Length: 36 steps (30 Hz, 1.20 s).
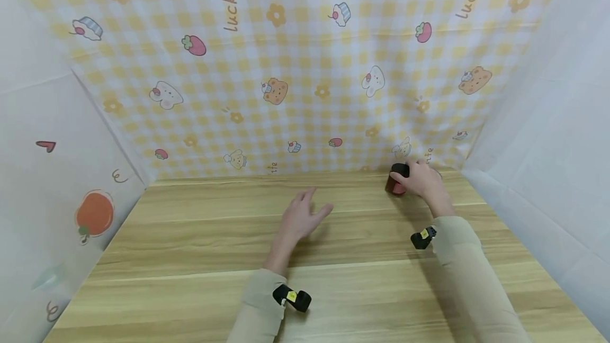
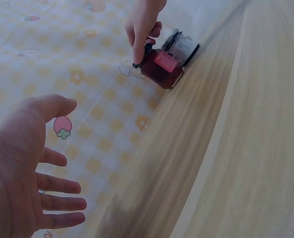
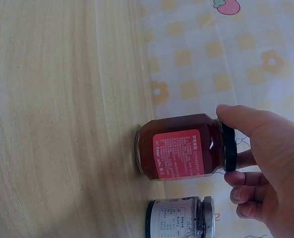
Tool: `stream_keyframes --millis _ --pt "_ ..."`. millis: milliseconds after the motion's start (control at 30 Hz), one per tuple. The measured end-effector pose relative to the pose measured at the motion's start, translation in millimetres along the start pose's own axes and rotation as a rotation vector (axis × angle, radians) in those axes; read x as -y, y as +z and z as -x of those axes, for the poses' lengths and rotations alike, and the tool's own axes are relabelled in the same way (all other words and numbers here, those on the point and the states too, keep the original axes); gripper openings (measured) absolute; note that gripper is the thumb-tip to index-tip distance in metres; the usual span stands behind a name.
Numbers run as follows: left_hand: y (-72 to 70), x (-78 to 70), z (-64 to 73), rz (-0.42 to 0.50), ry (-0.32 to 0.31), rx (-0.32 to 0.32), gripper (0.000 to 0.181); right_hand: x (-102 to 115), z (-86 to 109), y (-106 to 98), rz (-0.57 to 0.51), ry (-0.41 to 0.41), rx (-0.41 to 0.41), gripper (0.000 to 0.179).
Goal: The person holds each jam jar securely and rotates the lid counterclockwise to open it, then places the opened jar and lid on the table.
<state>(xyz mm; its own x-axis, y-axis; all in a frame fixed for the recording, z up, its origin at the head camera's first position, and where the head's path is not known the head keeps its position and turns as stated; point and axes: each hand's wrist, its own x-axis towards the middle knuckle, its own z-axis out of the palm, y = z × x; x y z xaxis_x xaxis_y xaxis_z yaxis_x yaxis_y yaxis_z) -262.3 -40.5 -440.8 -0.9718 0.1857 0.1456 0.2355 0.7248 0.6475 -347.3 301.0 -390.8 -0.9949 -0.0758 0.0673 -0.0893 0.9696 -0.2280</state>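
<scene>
My right hand (image 1: 421, 178) grips a jam jar (image 1: 396, 181) by its black lid, near the back right of the table. In the right wrist view the jam jar (image 3: 179, 147) shows dark red contents and a red label with white print, and the thumb and fingers of my right hand (image 3: 271, 163) are around the lid. Whether its base touches the table I cannot tell. Beside it is a second jar (image 3: 179, 218) with a white label, mostly hidden by my hand in the head view. My left hand (image 1: 300, 217) hovers over the table's middle, fingers spread, holding nothing.
The wood-grain table (image 1: 190, 237) ends at a yellow checked cloth (image 1: 305, 120) hanging along its back edge. White sheets (image 1: 548, 120) stand at the left and right sides. Both wrists carry a small black camera (image 1: 292, 297).
</scene>
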Motion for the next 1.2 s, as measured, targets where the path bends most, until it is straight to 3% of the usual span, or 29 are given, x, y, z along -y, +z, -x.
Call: stream_keyframes --millis 367,667,967,1200 --pt "10.7 -10.6 -4.9 0.026 -0.004 0.013 0.083 1.4 0.9 0.7 -0.084 0.018 -0.086 0.058" --pt "19.4 -22.9 -8.3 0.076 -0.001 0.037 0.084 6.4 6.1 1.9 -0.065 -0.003 -0.098 0.055" --pt "31.7 -33.9 -13.3 0.129 -0.010 0.049 0.083 9.3 12.4 8.1 -0.124 -0.052 -0.126 0.050" --pt "41.2 -41.0 -15.7 0.167 0.002 0.040 0.079 11.4 18.6 12.0 -0.159 -0.068 -0.118 0.058"
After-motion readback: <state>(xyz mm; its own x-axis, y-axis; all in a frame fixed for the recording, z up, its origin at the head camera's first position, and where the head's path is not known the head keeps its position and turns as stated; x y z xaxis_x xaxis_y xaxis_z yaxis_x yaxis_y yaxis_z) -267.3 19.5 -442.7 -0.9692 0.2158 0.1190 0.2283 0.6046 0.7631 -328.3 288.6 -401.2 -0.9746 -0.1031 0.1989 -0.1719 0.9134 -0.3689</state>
